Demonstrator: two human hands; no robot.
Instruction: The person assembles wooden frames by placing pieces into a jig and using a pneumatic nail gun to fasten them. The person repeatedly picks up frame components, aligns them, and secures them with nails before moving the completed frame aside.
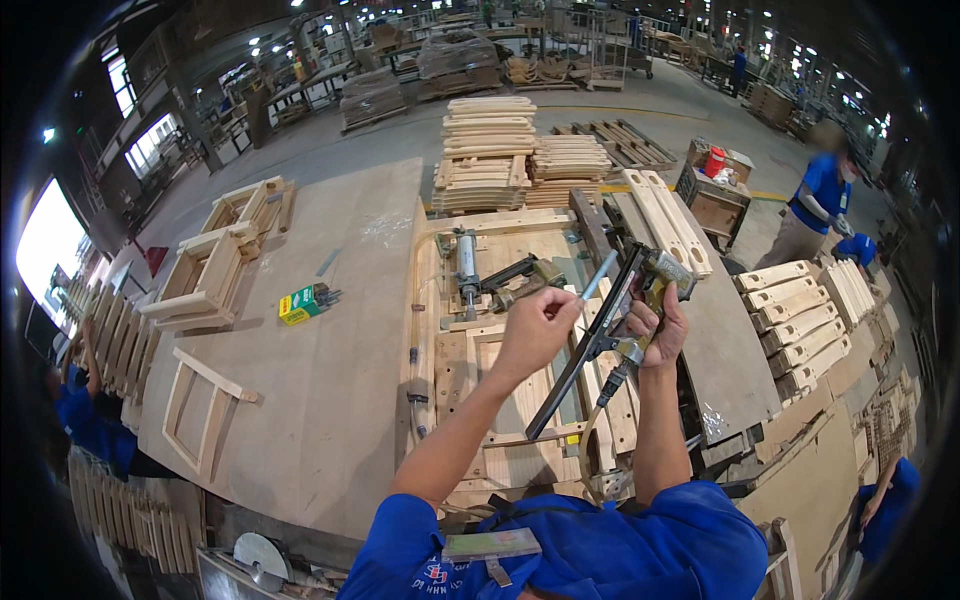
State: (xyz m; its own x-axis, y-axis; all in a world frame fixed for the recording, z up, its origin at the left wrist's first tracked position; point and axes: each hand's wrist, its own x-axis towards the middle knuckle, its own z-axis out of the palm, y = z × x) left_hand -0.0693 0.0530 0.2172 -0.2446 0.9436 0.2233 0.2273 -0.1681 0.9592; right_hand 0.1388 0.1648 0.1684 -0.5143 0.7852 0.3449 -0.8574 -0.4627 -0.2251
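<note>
My right hand (662, 328) grips a pneumatic nail gun (655, 285) by its handle, with the long dark magazine (590, 350) slanting down to the left. An air hose (590, 435) hangs from its coupling. My left hand (540, 335) pinches a thin grey strip of nails (600, 272) beside the upper part of the magazine; whether the strip touches it I cannot tell. Below both hands lies a wooden jig (510, 222) fitted with a metal air cylinder (466, 262). A second nail gun (540, 272) rests inside the jig.
On the bench (330, 400) to the left are a yellow-green box (298, 307), another grey strip (327, 262) and wooden frames (208, 280). Slat stacks (488, 140) stand beyond; two planks (665, 215) and more wooden parts (800, 330) are at right. A person (820, 205) stands far right.
</note>
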